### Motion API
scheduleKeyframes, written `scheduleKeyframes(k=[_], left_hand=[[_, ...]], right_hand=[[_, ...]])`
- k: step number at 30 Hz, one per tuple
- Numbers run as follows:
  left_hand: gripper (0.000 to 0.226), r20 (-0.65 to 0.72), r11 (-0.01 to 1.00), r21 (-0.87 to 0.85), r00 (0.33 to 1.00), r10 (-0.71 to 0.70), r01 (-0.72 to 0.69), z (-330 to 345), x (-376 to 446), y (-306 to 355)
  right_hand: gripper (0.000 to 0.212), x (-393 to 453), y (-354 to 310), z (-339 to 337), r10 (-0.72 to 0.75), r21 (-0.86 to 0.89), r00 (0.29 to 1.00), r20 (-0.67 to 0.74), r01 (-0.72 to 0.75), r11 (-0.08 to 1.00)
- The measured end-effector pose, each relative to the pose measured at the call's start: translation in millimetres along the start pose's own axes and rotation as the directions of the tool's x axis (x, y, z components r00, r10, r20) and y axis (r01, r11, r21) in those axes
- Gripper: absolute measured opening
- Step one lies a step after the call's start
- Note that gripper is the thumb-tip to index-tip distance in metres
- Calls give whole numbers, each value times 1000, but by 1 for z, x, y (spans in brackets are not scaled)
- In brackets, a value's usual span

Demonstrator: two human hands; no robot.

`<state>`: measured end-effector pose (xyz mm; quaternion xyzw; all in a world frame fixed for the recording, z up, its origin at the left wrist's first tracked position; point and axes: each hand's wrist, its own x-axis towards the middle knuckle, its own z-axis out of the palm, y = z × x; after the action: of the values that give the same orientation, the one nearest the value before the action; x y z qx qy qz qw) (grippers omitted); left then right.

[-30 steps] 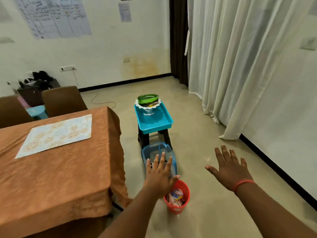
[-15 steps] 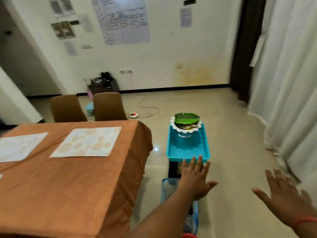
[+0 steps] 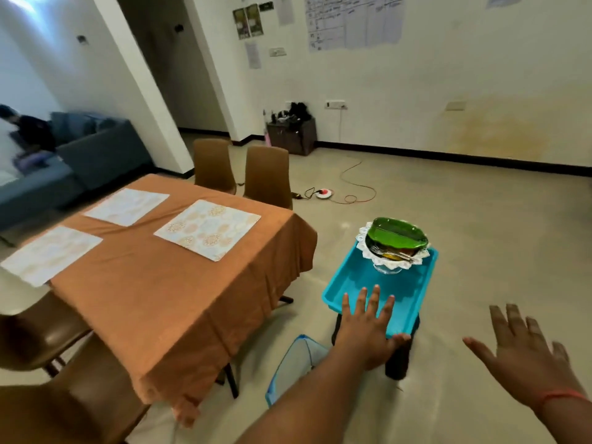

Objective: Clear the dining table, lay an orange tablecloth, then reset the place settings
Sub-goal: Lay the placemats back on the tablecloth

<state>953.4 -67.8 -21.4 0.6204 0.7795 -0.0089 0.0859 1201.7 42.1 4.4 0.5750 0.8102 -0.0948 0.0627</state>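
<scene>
Your left hand (image 3: 365,331) fingers spread, holding nothing, over the turquoise tray's (image 3: 352,280) near edge, your right hand (image 3: 528,357) splayed empty at four o'clock, orange tablecloth (image 3: 153,290) with three placemats (image 3: 207,229) at nine o'clock, green plates (image 3: 395,235) stacked on the tray's far end.

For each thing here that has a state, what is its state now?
orange tablecloth: spread over the table
placemats: three, lying flat
blue tray: on a stool, holding stacked dishes
green plate: top of the stack
left hand: open, empty
right hand: open, empty
</scene>
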Motion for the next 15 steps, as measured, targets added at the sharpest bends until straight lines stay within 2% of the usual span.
scheduleKeyframes(k=[2,8,11,15], left_hand=[[83,-9,999,-9,999,-53,53,-1,24,11],[85,-17,989,-23,989,-146,146,23,113,18],[87,8,984,-24,984,-179,179,40,177,28],[89,16,992,-50,994,-112,113,34,280,53]], right_hand=[[101,37,7,-5,-70,-2,997,-28,70,998],[90,136,24,-18,-183,-29,982,36,184,982],[88,201,53,-22,-195,-62,978,68,199,978],[90,300,93,-52,-134,-66,989,63,138,988]])
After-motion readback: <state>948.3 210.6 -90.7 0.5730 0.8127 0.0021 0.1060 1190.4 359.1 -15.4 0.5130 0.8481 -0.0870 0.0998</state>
